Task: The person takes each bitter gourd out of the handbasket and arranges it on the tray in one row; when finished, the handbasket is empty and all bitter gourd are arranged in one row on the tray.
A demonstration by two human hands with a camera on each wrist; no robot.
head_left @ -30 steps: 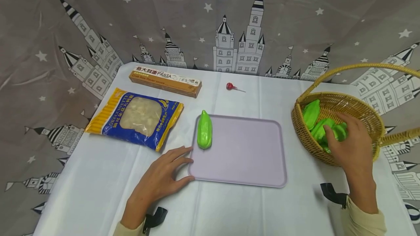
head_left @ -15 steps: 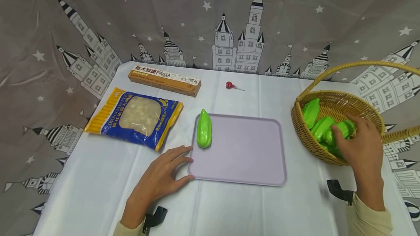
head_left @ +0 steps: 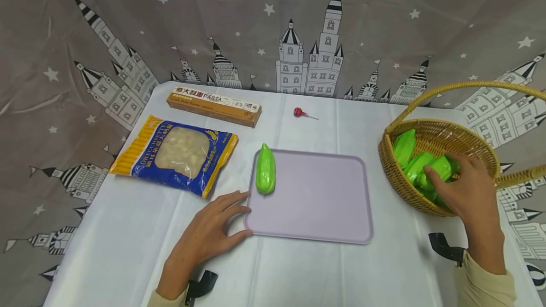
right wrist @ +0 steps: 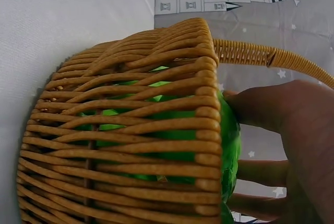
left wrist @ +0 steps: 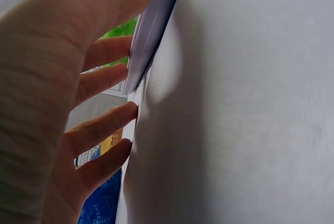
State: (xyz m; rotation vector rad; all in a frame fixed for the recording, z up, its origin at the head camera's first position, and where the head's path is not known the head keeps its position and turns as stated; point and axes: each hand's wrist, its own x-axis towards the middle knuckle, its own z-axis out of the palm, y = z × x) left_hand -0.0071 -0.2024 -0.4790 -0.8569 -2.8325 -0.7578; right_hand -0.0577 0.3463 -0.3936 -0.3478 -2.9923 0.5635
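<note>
My right hand point(head_left: 474, 194) reaches over the near right rim of the wicker basket point(head_left: 392, 188) and grips a green starfruit point(head_left: 439, 169) between thumb and fingers. In the right wrist view this starfruit point(right wrist: 229, 145) shows above the rim, thumb on one side and fingertips on the other. More starfruits point(head_left: 404, 148) lie beside and under it. Another ribbed starfruit point(head_left: 266, 169) lies lengthwise at the left end of the lilac tray point(head_left: 320, 193). My left hand point(head_left: 213, 226) rests with spread fingers, its fingertips and thumb at the tray's left edge.
A blue and yellow bag of orecchiette point(head_left: 179, 153) lies left of the tray, with a pasta box point(head_left: 215, 105) behind it. A red lollipop point(head_left: 299, 112) lies beyond the tray. The basket's tall handle point(head_left: 469, 84) arches over its opening.
My right hand has moved right and slightly toward me inside the basket, its thumb and fingers now around a starfruit that has turned a little. The left hand and tray stay in place.
</note>
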